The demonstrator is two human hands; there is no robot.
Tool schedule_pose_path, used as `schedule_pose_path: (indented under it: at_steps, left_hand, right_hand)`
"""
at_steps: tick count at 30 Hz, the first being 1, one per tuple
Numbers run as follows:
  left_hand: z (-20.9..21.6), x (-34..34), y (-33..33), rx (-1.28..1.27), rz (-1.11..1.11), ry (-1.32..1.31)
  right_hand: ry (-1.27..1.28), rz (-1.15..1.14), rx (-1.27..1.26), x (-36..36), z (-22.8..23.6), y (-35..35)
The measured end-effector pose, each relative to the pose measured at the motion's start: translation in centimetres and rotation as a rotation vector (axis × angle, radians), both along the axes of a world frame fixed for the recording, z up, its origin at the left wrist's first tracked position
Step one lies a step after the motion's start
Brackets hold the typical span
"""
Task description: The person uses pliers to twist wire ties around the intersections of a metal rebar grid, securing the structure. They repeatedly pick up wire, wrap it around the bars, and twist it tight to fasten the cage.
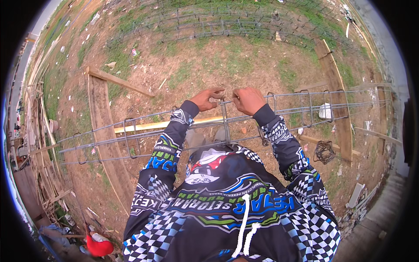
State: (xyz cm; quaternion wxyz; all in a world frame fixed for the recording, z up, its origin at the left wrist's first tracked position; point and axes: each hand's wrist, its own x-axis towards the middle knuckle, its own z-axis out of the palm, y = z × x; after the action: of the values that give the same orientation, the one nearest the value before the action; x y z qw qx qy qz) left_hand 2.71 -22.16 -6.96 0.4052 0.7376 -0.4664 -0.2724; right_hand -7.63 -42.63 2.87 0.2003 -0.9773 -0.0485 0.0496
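Rebar cage (238,118), left hand (207,99) and right hand (249,101) at one stirrup (225,120), both grips unclear from this view.

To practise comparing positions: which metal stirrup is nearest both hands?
The stirrup between left hand and right hand; the others stand farther left or right.

Your top (218,218) is black, printed in blue, green and white, with red and white on the chest and black-and-white checks down its sides and sleeves. Your cuffs (190,108) are plain and very dark; your drawstring (245,216) is white. The bar cage (225,122) before you is dull grey, the left plank (101,109) weathered brown, the thin batten (148,127) pale yellow. You have reddish-brown ground (244,56) mottled green, and, at your lower left, a bright red shape (98,246), too distorted to name safely.
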Motion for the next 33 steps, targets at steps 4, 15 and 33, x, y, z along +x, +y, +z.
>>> schedule_pose_path:
  at_steps: [4, 15, 33]
  left_hand:
    - [1.0, -0.3, -0.3, 0.121, -0.001, 0.118]
    - [1.1, -2.2, -0.1, -0.006, 0.038, -0.124]
    - [0.2, -2.9, 0.0, -0.011, 0.096, -0.101]
  right_hand:
    - [0.013, -0.011, -0.014, 1.5, -0.4, -0.7]
    - [0.152, -0.031, -0.037, 4.5, -2.2, -2.3]
    - [0.840, 0.129, -0.001, 8.0, -13.8, -0.7]
